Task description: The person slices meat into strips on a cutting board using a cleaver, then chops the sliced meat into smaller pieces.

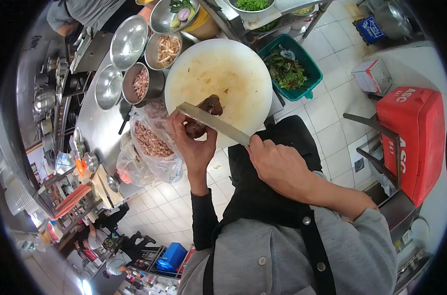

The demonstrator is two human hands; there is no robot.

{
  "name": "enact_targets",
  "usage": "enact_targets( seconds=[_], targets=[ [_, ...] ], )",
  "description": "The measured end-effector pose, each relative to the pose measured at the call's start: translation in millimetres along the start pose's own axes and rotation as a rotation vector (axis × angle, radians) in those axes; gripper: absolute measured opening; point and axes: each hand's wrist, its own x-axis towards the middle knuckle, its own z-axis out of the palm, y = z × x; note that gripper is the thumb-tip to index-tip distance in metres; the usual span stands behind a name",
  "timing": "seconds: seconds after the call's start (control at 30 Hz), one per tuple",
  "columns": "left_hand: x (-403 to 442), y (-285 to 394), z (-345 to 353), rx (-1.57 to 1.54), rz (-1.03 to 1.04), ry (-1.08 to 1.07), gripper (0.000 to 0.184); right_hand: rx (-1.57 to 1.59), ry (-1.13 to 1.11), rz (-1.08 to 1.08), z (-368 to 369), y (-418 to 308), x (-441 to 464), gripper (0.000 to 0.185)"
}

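Note:
My right hand (282, 169) is closed round the handle of a wide-bladed kitchen knife (218, 125). The blade lies across a dark brown piece of meat (211, 104) near the close edge of a round white cutting board (218, 64). Fingers and thumb of my left hand (198, 150) grip the meat on both sides, close to the blade. The blade hides the middle of the meat, so I cannot tell how deep it sits. Brown stains and small scraps mark the board.
Left of the board stand a pot of chopped pink meat (141, 83), a bowl of pale strips (168, 49) and a plastic bag of minced meat (152, 142). A green bin of leaves (294, 73) stands on the right, a red box (412, 142) farther off. Other people work nearby.

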Motion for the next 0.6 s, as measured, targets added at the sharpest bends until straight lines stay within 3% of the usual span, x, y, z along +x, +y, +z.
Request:
enact_targets(
  seconds=[0.1, 0.3, 0.4, 0.6],
  targets=[
    [0, 4, 3, 0.108, 0.043, -0.015, 0.055, -0.002, 0.063, 0.001, 13, 7, 8, 0.018],
    [-2, 2, 15, 0.110, 0.082, 0.053, 0.051, -0.066, 0.098, 0.007, 46, 7, 55, 0.011],
    [-3, -8, 19, -0.009, -0.040, 0.103, 0.050, -0.051, 0.179, -0.076, 60, 13, 77, 0.011],
    [5, -11, 21, -0.038, -0.112, 0.127, 0.050, 0.033, 0.007, 0.040, 41, 22, 52, 0.013]
  ],
)
